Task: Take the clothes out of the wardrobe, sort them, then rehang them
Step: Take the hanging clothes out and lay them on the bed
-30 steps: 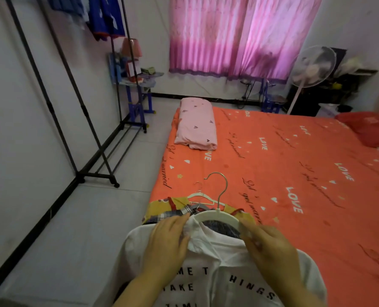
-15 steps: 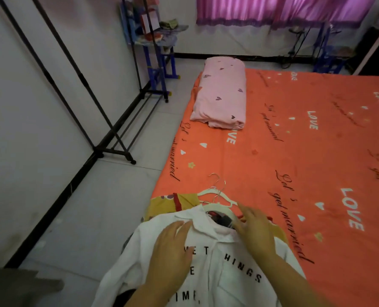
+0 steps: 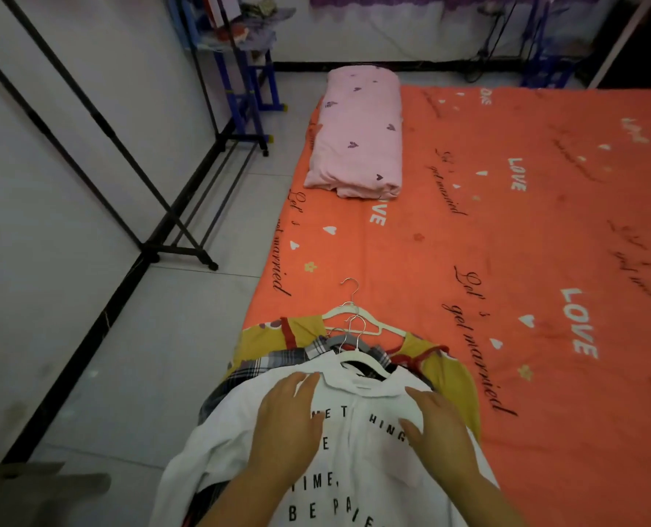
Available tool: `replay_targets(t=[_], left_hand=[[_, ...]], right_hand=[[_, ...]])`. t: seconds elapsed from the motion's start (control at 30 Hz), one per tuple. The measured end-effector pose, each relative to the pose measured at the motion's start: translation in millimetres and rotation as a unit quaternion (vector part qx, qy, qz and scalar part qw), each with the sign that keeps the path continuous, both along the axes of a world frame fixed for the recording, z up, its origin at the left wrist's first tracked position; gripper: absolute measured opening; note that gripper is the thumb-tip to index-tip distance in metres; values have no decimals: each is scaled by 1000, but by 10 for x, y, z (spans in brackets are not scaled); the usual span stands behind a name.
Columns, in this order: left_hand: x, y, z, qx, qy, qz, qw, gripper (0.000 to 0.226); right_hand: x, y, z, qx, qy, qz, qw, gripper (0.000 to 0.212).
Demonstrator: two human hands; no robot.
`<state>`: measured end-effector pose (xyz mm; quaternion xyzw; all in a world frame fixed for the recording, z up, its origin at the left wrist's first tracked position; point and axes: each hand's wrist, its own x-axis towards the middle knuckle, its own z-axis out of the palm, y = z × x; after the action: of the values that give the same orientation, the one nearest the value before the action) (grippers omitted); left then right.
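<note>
My left hand (image 3: 289, 424) and right hand (image 3: 443, 431) lie flat, fingers straight, on the white shirt (image 3: 365, 446) (top of the pile). It rests on the bed's (image 3: 506, 241) near corner, with the hangers (image 3: 348, 309) just beyond my fingertips.

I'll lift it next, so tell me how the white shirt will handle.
Probably floppy: the white shirt drapes limply over the pile of clothes. Likely light, being thin cloth. It should hang from its hanger, though the sleeves will dangle.
</note>
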<state>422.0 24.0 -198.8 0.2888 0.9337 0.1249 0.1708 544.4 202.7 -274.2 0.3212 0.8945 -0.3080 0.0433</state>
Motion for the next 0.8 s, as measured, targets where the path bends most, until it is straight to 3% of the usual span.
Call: replay_targets(t=[0.3,0.47,0.6,0.8], left_hand=[[197,144,557,28,55,-104,993,50],[450,133,866,53,67,-208,974,52],[751,20,1032,68,56,-317,944,50],[1477,-287,1269,89,64,-482,870,50]], right_hand=[[469,-141,820,74,37,-45,996,53],[958,-460,1282,126,-2,-108,986,54],[1514,-975,1518,142,-40,-215,966,57],[2494,-2090,1804,194,-62,-361,910,65]])
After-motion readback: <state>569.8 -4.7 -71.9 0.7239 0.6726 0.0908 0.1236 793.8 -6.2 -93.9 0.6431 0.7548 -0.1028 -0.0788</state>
